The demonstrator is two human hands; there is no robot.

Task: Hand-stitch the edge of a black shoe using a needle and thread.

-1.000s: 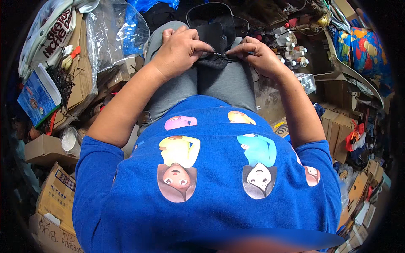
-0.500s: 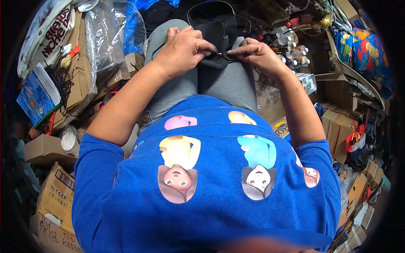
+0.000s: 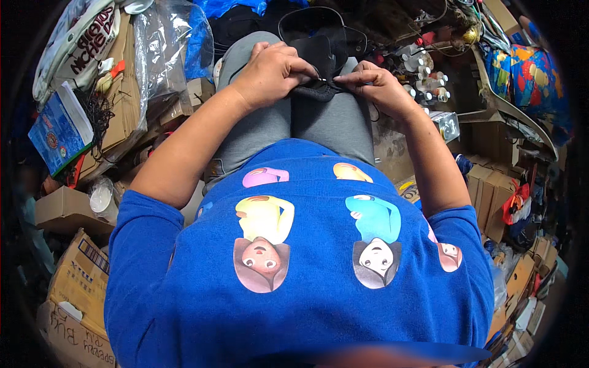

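A black piece of soft material with a thick rounded edge [image 3: 319,92] lies across my knees; its exact kind I cannot make out. My left hand [image 3: 275,70] pinches it from the left, thumb and index finger together. From the right, my right hand [image 3: 371,86] pinches the same piece a short way off. Between the fingertips shows a small, bright, thin thing [image 3: 322,78], too small to name. Beyond the hands, a black panel and a wide loop with a pale edge [image 3: 308,10] rise toward the far side.
Several small white-capped bottles [image 3: 423,76] stand beyond my right hand. Clear plastic sheeting [image 3: 162,55], flattened cardboard [image 3: 123,101] and a blue book [image 3: 60,129] lie at left. Cardboard boxes [image 3: 491,190] crowd the right side, and a brown carton [image 3: 73,211] sits at lower left.
Both hands keep their pinch on the black piece and have shifted only slightly. The whole view has moved a little.
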